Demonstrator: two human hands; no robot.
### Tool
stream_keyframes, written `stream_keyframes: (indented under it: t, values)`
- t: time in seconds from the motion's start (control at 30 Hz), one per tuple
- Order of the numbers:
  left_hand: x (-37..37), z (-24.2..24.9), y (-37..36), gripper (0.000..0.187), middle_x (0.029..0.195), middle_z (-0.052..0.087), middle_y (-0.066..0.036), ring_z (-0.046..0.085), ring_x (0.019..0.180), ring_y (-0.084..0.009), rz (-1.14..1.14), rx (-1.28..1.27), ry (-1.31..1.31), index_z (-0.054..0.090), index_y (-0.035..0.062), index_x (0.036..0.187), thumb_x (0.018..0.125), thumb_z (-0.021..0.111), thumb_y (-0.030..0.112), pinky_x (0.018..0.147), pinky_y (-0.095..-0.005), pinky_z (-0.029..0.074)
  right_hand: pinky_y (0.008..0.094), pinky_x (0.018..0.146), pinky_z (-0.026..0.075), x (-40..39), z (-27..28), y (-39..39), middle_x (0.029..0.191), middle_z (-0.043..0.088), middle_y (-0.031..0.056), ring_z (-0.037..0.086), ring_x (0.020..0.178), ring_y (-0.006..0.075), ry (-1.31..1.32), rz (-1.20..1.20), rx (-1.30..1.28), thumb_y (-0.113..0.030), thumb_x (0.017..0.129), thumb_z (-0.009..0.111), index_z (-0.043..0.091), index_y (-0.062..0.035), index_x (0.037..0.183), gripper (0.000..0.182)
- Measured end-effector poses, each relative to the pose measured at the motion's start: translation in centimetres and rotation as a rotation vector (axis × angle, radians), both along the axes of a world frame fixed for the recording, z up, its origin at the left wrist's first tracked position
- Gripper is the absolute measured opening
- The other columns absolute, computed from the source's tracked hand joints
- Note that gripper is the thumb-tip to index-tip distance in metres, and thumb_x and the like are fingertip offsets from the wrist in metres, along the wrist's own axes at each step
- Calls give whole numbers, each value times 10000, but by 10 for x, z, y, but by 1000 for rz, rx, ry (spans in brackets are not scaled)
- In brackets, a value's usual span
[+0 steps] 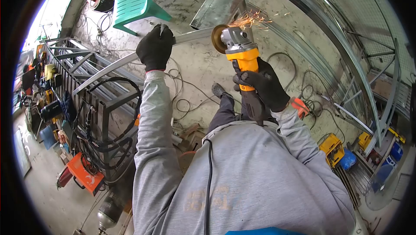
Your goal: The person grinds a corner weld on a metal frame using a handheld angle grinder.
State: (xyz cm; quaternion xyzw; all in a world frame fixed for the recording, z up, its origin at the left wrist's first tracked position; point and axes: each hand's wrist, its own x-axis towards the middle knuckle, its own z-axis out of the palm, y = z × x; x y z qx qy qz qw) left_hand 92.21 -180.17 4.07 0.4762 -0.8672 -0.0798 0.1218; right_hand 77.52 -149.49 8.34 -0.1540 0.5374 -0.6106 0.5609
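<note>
My right hand (pixel 268 84), in a black glove, is wrapped round the body of a yellow and black angle grinder (pixel 243 57). The grinder's disc (pixel 218 39) meets the far end of a long flat metal bar (pixel 195 35), and orange sparks (pixel 250 19) fly up and to the right from there. My left hand (pixel 156 48), also gloved in black, is closed round the same bar left of the disc. From that hand the bar slopes down to the left onto a dark metal rack. The fingers of my left hand hide part of the bar.
A green plastic chair (pixel 135 4) stands beyond my left hand. On the left is the metal rack (pixel 102 120) with hanging cables and tools, near an orange box (pixel 85 173). Cables (pixel 186 90) lie across the floor. Long metal profiles (pixel 312 51) and a yellow case (pixel 331 148) are on the right.
</note>
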Motion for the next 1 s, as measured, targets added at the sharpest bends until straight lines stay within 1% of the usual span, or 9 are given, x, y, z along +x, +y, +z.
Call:
stream_keyframes:
  t: [0.17, 0.27, 0.43, 0.6, 0.67, 0.8, 0.9, 0.97, 1.0]
  values:
    - [2, 0, -3, 395, 886, 758, -143, 732, 828, -380, 5, 1, -6, 785, 225, 1122, 954, 571, 511, 739, -469, 562, 348, 828, 610, -1, -13, 10, 1041, 646, 44, 686, 910, 137, 4, 10, 7, -194, 912, 689, 582, -20, 1239, 385]
    - [3, 0, -5, 380, 875, 753, -143, 729, 818, -384, -12, 47, -24, 786, 218, 1079, 954, 572, 506, 727, -473, 557, 276, 806, 551, -3, -12, 16, 1009, 678, 27, 659, 880, 105, -88, -61, 15, -144, 906, 676, 629, -45, 1207, 320]
    - [-1, -3, 1, 361, 838, 739, -143, 719, 796, -390, -13, -26, 62, 774, 196, 984, 952, 571, 493, 704, -485, 545, 306, 839, 575, -9, -12, 15, 1009, 674, 39, 675, 877, 132, -57, -61, 20, -166, 913, 678, 607, -30, 1231, 353]
    - [0, -2, -2, 371, 862, 749, -140, 723, 802, -383, -11, 4, 4, 784, 205, 1016, 957, 568, 500, 713, -479, 549, 332, 848, 594, 2, -11, 8, 989, 660, 62, 682, 870, 159, -3, -20, -18, -181, 913, 681, 579, -15, 1252, 392]
    - [0, -1, -3, 375, 867, 751, -139, 724, 806, -381, 3, 14, -7, 786, 206, 1024, 958, 567, 503, 717, -477, 550, 299, 834, 564, -3, -17, 14, 1037, 687, 24, 672, 890, 117, -122, -69, -16, -156, 916, 692, 637, -42, 1235, 343]
    - [1, -1, -1, 393, 876, 752, -144, 723, 824, -392, -8, 17, 28, 783, 204, 1037, 959, 555, 513, 729, -487, 550, 306, 816, 568, -10, -16, 20, 1025, 682, 23, 675, 899, 120, -209, -122, 23, -155, 911, 697, 632, -41, 1238, 352]
    - [-1, 0, -1, 397, 882, 753, -147, 725, 827, -391, -10, 13, 8, 783, 203, 1050, 957, 556, 516, 730, -491, 551, 312, 792, 570, -5, -9, 16, 1017, 664, 25, 672, 888, 130, -145, -105, 19, -125, 910, 686, 619, -39, 1246, 353]
    - [-1, 0, -1, 398, 885, 754, -147, 727, 827, -388, -12, 13, -12, 785, 205, 1063, 956, 560, 516, 729, -492, 552, 366, 829, 614, 4, -6, 8, 983, 674, 73, 705, 913, 176, 10, -29, -8, -167, 907, 672, 587, -4, 1277, 413]
    - [-2, 0, 0, 356, 814, 737, -129, 711, 761, -374, -20, -34, 33, 769, 183, 965, 948, 574, 481, 686, -487, 530, 366, 829, 614, 7, -1, 5, 983, 674, 73, 705, 913, 176, 10, -33, -10, -167, 907, 672, 587, -4, 1277, 413]
